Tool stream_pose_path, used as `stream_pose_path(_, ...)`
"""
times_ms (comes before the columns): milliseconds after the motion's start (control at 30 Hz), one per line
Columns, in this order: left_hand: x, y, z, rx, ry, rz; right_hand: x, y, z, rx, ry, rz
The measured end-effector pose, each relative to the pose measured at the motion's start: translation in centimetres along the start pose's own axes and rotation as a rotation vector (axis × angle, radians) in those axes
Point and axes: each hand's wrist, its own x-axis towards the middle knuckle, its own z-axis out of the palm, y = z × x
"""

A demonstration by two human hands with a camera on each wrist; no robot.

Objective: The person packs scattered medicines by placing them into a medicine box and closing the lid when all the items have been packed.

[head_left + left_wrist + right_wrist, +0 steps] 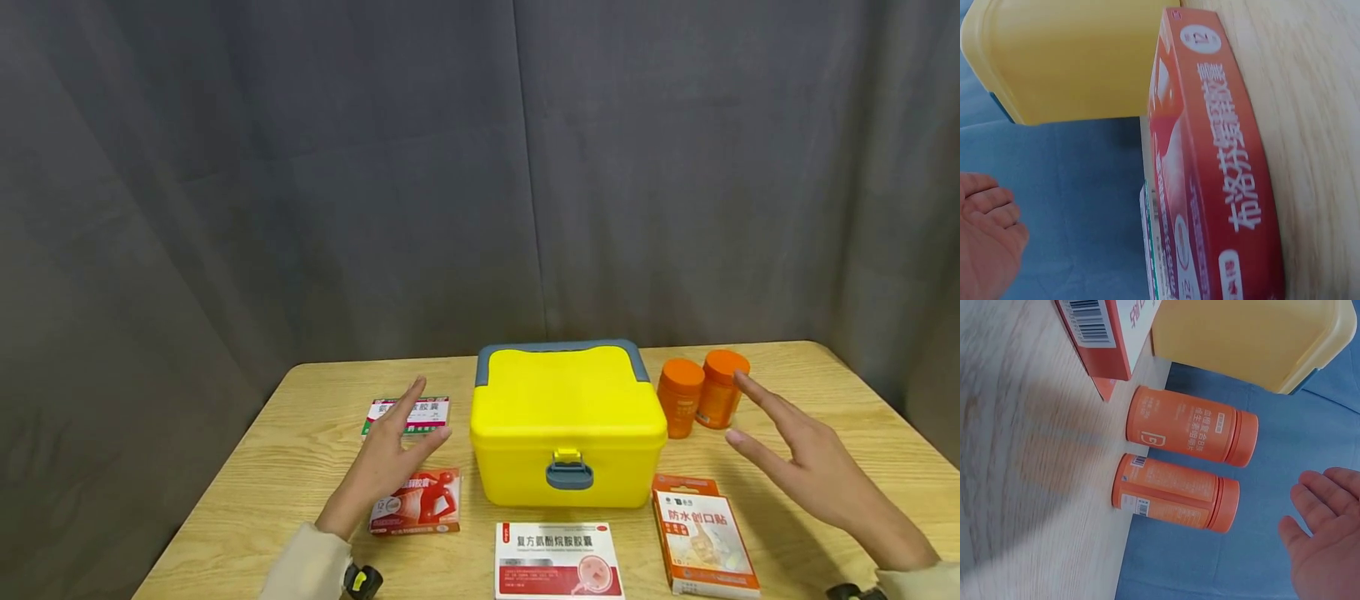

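Hands (385, 454) (813, 462) hover apart, flanking the yellow box (567, 417).

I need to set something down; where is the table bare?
Bare tabletop lies left of the green-edged box and red box, and at the back right corner, right of the orange bottles. It's crowded right of the yellow case, by the bottles, and in front, by the bandage box and white-and-red box.
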Motion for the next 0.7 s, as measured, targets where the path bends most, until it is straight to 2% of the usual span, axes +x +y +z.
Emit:
stream_pose_path(233, -0.1, 0.4, 0.6, -0.031, -0.006, 0.053, 0.0, -0.5, 0.5, 0.007, -0.028, 0.029)
stream_pose_path(700, 0.0, 1.5, 1.5, -0.084, -0.027, 0.037, 0.2, -0.7, 2.1, 0.041, 0.005, -0.008)
